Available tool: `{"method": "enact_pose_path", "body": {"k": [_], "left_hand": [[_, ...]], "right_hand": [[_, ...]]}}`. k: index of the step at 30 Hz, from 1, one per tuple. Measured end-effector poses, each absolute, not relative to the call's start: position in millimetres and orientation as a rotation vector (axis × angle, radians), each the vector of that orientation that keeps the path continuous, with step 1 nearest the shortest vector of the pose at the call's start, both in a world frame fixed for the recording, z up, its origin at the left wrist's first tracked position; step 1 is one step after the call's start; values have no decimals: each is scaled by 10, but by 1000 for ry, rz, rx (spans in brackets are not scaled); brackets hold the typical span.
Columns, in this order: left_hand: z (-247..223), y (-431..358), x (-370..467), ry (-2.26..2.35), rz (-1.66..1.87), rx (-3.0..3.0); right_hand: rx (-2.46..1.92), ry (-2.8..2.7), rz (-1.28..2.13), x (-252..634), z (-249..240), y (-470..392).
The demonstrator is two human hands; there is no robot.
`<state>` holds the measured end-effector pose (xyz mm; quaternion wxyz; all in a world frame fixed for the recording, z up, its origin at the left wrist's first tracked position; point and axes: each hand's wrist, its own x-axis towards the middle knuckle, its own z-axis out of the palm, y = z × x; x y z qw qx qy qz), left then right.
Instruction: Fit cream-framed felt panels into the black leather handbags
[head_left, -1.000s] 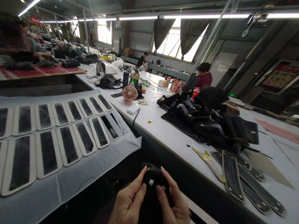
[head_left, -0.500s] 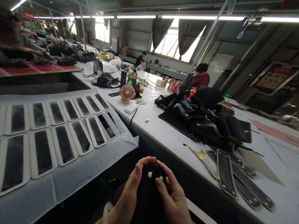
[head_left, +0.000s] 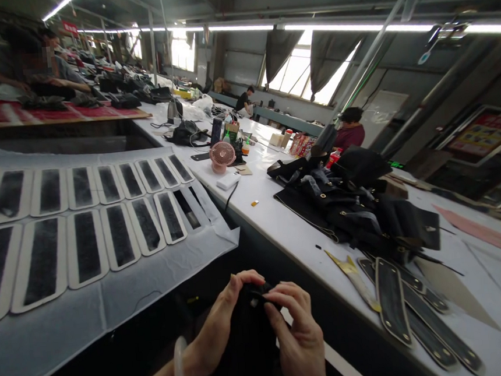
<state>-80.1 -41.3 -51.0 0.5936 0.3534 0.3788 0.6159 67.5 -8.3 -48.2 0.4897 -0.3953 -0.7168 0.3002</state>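
Observation:
A dark, soft black piece (head_left: 249,346), possibly part of a bag, is held upright between my hands low in the head view. My left hand (head_left: 214,331) wraps round its left side, fingers curled over the top edge. My right hand (head_left: 299,333) pinches the upper right edge between thumb and fingers and folds a bit of it across. One small white spot (head_left: 254,302) shows on the black piece near the top. The lower part of the piece blends into shadow. A pale bangle (head_left: 179,358) circles my left wrist.
Pale panels with black centres (head_left: 121,237) lie in rows on a grey sheet (head_left: 81,308) at left. On the white table (head_left: 262,222) are a pink fan (head_left: 222,155), black bags (head_left: 343,203), studded straps (head_left: 392,301) and yellow-handled scissors (head_left: 354,278). Other people work farther back.
My right fingers have moved from beside the top to pinch and fold its edge over, covering one of two white spots. The view has turned slightly left.

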Motion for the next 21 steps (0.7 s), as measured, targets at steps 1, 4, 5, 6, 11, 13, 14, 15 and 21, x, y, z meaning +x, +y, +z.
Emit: {"method": "enact_pose_path", "body": {"k": [1, 4, 5, 6, 11, 13, 14, 15, 21], "left_hand": [[-520, -408, -800, 889, 1446, 845], [-539, -400, -803, 915, 1459, 866], [-543, -398, -807, 915, 1454, 861], [-548, -395, -812, 911, 1452, 852], [-612, -371, -836, 840, 1445, 732], [-628, -371, -835, 806, 1435, 713], [-628, -375, -831, 804, 1435, 729], [-620, -382, -826, 814, 1437, 760], [-533, -426, -813, 875, 1442, 824]], "right_hand": [[-944, -1748, 703, 670, -489, -99], [-871, -1736, 746, 667, -496, -151], [-840, -1728, 769, 669, -500, -174], [-806, -1724, 778, 673, -505, -202], [-645, -1779, 683, 670, -522, -408], [-656, -1804, 639, 665, -484, -441], [-696, -1803, 637, 662, -454, -426], [-745, -1795, 651, 659, -420, -390], [-876, -1696, 814, 564, -395, -35]]}}
